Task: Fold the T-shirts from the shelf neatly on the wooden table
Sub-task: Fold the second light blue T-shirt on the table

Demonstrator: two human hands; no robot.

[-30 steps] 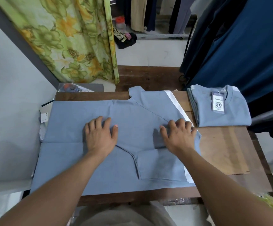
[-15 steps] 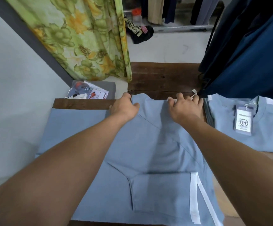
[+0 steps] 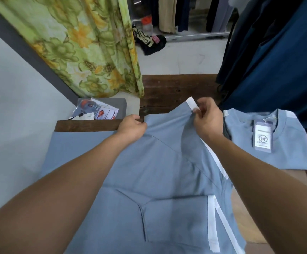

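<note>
A light blue T-shirt [image 3: 160,180] with white stripes lies spread over the wooden table [image 3: 86,125], one sleeve folded across its body near me. My left hand [image 3: 132,127] grips the far edge of the shirt's other sleeve. My right hand [image 3: 206,116] pinches the white-trimmed corner of that sleeve and holds it raised off the table. A second light blue T-shirt [image 3: 281,142], folded, with a paper tag on its collar, lies on the table to the right.
A green floral curtain [image 3: 86,46] hangs at the far left. Dark blue garments [image 3: 277,57] hang at the right, close to the folded shirt. Plastic packets [image 3: 94,111] lie beyond the table's far edge. A grey wall runs along the left.
Both hands went from pressing flat on the shirt's middle to its far sleeve. They now grip that sleeve, and its white-trimmed corner has come up off the table.
</note>
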